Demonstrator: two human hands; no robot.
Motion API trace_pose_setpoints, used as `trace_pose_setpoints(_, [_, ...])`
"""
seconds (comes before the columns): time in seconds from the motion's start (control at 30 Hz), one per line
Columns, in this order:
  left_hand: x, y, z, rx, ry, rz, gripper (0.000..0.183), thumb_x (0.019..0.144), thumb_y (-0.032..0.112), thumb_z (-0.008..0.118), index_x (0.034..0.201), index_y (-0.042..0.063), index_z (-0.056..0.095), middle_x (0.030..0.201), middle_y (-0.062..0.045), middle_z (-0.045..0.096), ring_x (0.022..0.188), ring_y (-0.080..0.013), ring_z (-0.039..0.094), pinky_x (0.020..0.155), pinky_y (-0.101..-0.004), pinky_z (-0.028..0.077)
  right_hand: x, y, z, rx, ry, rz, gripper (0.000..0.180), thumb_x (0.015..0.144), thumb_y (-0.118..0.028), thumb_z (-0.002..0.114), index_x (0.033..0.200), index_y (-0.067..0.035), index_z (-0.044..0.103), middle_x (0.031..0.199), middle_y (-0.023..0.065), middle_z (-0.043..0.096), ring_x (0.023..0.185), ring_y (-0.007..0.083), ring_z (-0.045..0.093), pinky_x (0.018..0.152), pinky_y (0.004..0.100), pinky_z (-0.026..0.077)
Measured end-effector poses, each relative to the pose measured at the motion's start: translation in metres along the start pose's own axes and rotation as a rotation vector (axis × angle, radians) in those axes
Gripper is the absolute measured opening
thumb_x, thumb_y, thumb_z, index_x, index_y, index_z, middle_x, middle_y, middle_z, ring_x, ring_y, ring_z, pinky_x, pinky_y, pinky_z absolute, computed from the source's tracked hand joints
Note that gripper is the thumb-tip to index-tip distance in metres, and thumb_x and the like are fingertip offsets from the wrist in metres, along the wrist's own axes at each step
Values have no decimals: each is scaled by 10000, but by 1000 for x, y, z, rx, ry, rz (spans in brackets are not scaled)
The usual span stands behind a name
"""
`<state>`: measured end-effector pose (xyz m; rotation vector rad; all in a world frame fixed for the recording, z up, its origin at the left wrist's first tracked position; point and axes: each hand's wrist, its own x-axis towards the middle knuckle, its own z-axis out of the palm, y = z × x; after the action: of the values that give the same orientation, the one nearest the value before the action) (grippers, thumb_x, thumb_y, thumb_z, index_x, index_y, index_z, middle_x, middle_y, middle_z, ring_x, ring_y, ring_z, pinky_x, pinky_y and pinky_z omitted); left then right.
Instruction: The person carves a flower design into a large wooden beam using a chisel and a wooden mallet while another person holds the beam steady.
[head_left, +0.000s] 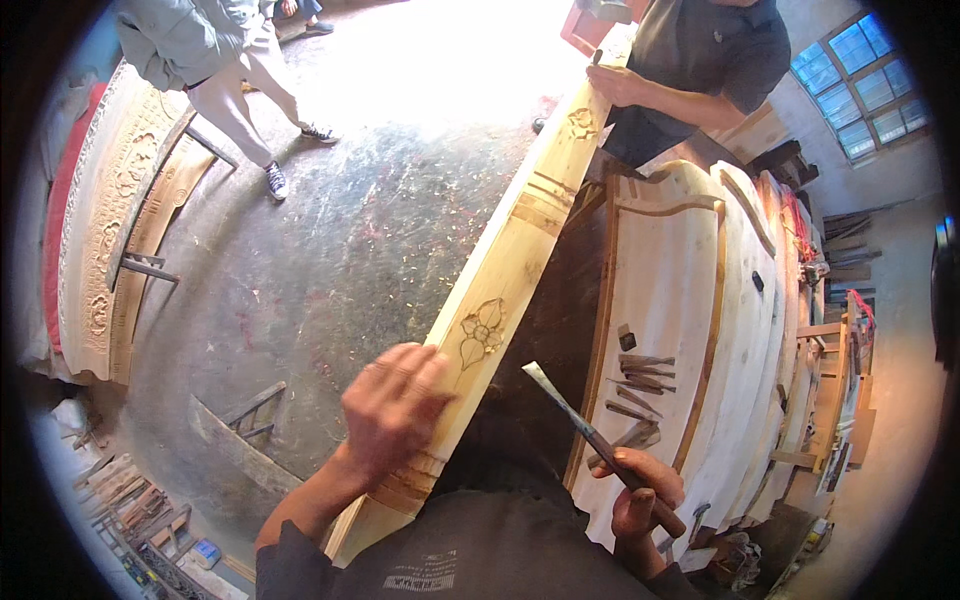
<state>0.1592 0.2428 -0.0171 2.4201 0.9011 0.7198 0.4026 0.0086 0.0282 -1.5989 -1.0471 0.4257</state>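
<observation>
A long pale wooden beam (517, 281) runs diagonally from my lap toward the far right. On its face is a carved four-petal flower (482, 330), and dark grooved bands cross the wood. My left hand (397, 412) lies palm down over the beam's left edge, just below the flower; its fingertips are slightly blurred and it holds nothing visible. In my right hand (646, 495) is a wood chisel (589, 431), gripped by its handle. The flared blade points up and left, apart from the beam.
Carved panels (667, 300) stand stacked at right, with several chisels (637, 382) lying on the nearest. A co-worker's hand (616, 84) touches the beam's far end. Another person (232, 82) stands at left near a carved panel (124, 202). Wood chips dot the floor (337, 247).
</observation>
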Motion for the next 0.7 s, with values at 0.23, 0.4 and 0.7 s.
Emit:
trace_pose_setpoints(0.23, [35, 12, 14, 91, -210, 111, 685, 707, 461, 943, 1305, 174, 769, 1521, -212, 591, 1382, -437, 581, 1080, -485, 553, -1, -21, -7, -173, 123, 2, 606, 1103, -476, 481, 1087, 80, 722, 809, 216, 757, 681, 298, 770, 632, 378, 597])
trace_pose_setpoints(0.4, [24, 24, 26, 170, -149, -36, 788, 741, 475, 925, 1330, -4, 713, 1428, -255, 647, 1179, -386, 715, 936, -410, 624, 13, -8, -11, -198, 27, 0, 547, 1105, -483, 469, 1070, -11, 742, 761, 119, 764, 668, 265, 768, 654, 365, 601])
trace_pose_setpoints(0.7, [27, 41, 19, 435, -84, 115, 608, 935, 492, 794, 1252, -22, 730, 1291, -208, 734, 1202, -371, 714, 1072, -468, 560, 61, 34, -19, 197, -137, 80, 480, 1048, -388, 614, 1035, 69, 762, 853, 219, 763, 678, 276, 776, 633, 350, 633])
